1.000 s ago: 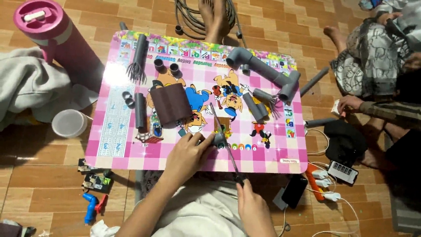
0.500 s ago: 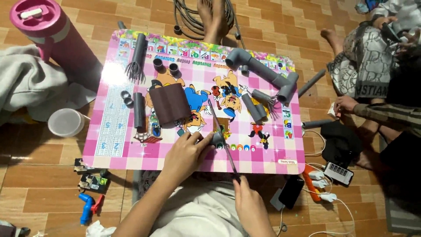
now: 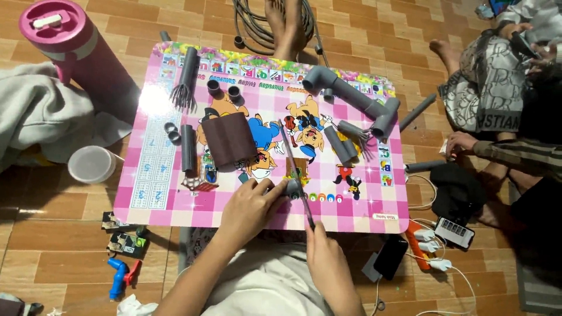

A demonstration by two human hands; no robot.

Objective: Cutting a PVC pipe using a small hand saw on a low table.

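At the near edge of the pink cartoon-printed table (image 3: pixel 146 199), your left hand (image 3: pixel 249 208) is closed around a short grey pipe piece (image 3: pixel 291 187), fingers curled over it and pressing it down onto the tabletop. Your right hand (image 3: pixel 328 257) sits just off the table's near edge, wrapped around the handle end of a thin saw blade (image 3: pixel 294 169); the grip looks closed, though the handle itself is hidden under your fingers. The blade's long axis runs away from you, slanting slightly leftward toward the middle of the table, and it crosses the pipe piece right beside your left fingertips. So the pipe piece lies forward of and a little left of your right hand, with the left hand much the nearer, already touching it. The pipe's own axis seems to lie roughly across the blade, but it is too covered to be sure. Further out, a dark brown sheet of sandpaper (image 3: pixel 229 139) lies left of the blade, a grey pipe length (image 3: pixel 187 147) stands beside it, and an assembled elbow-jointed pipe (image 3: pixel 351 96) rests at the far right. A slit-ended pipe (image 3: pixel 187 79) lies at the far left, and a pink flask (image 3: pixel 82 55) stands on the floor beyond the table.
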